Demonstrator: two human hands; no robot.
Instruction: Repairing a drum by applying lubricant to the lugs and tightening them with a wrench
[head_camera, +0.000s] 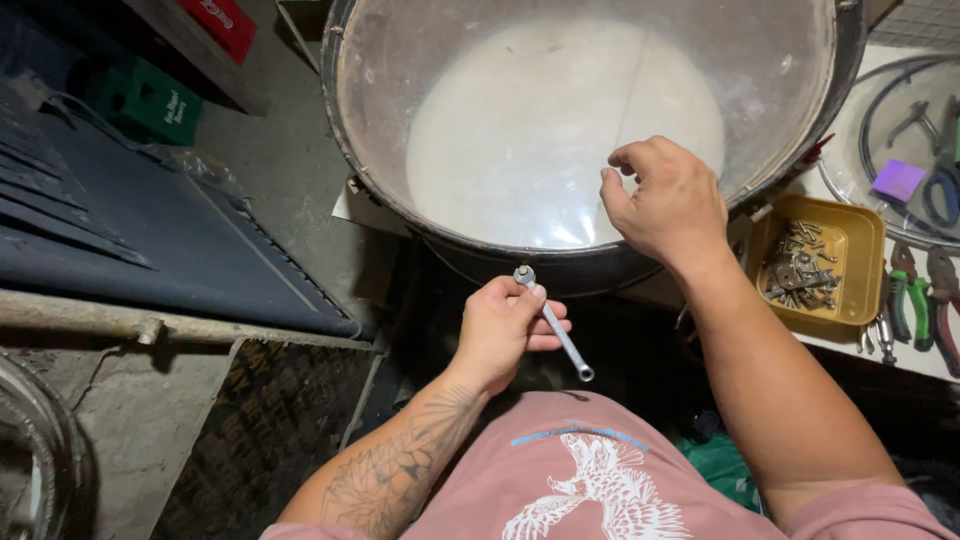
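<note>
Wrench, small and metal, gripped in left hand below drum rim. Right hand over rim, fingers curled; whether it pinches anything, cannot tell. Drum top cut off. Yellow tray of screws on desk.

Slim silver wrench, tilted, just below round drum rim

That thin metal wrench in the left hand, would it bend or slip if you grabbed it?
The wrench looks like solid shiny metal, so probably stiff, not floppy. Its slim, smooth shaft could slip in a loose grip; the left hand closes around its upper part. It seems light for its length, and on a flat surface it would likely lie still rather than roll.
</note>
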